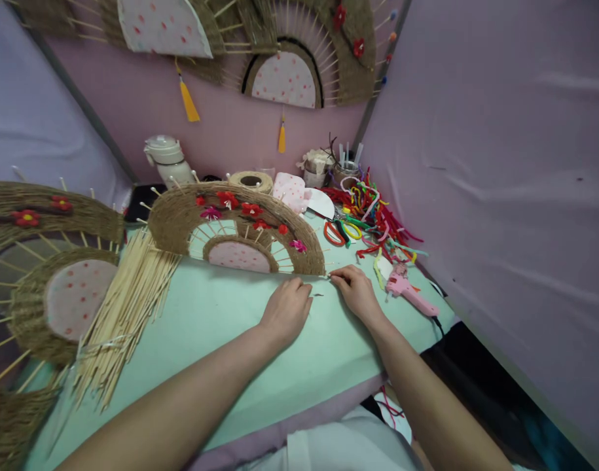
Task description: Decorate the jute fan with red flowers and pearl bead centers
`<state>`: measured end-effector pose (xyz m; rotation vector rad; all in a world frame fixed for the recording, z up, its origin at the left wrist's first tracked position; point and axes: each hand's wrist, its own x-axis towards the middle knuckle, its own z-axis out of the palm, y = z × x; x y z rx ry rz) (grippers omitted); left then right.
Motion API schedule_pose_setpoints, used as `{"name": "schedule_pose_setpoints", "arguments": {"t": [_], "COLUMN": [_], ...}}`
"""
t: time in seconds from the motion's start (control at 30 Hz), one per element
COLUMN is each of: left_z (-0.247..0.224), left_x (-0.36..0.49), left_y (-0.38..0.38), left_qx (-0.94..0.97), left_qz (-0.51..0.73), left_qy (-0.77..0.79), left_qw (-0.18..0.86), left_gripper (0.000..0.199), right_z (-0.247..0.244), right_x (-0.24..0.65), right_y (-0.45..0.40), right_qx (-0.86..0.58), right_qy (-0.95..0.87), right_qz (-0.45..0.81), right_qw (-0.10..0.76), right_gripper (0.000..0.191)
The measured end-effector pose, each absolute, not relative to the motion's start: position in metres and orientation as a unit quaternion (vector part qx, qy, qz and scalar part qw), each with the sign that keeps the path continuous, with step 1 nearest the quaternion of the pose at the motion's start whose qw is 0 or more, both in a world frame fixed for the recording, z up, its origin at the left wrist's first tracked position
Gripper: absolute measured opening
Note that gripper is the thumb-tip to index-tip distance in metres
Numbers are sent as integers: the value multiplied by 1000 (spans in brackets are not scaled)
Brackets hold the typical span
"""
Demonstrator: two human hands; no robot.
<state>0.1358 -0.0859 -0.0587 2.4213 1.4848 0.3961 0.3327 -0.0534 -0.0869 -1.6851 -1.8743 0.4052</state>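
A half-round twine-wrapped fan [292, 229] lies on the pale green tabletop, its straight edge toward me. Red and pink flowers decorate its band, and a spotted pale panel [240, 256] fills the centre. White-tipped sticks poke out along the curved rim. At the fan's right corner, my right hand [357, 294] is closed, thumb and finger pinching the small pale end of a stick. My left hand [287, 311] rests on the cloth just below the straight edge, fingers curled together; whatever they hold is hidden. A small dark sliver [318, 295] lies between the hands.
Left are a bundle of thin sticks [127, 307] and another twine fan [78, 301]. To the right lie scissors [334, 233], colourful pipe cleaners [378, 216] and a pink glue gun [411, 294] with a cord. A white bottle [169, 160] and tape roll [253, 181] stand behind.
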Motion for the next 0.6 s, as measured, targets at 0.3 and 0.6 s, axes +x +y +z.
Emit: {"name": "schedule_pose_setpoints", "arguments": {"t": [0.3, 0.6], "left_z": [-62, -63], "left_x": [138, 139], "left_y": [-82, -81], "left_qx": [824, 823], "left_qz": [149, 150], "left_qy": [530, 535], "left_qw": [131, 118], "left_gripper": [25, 27], "right_z": [-82, -84], "right_x": [329, 328], "right_y": [-56, -57], "right_qx": [-637, -633], "right_qy": [-693, -689], "right_qz": [151, 147], "right_qw": [300, 321], "right_gripper": [17, 19]}}
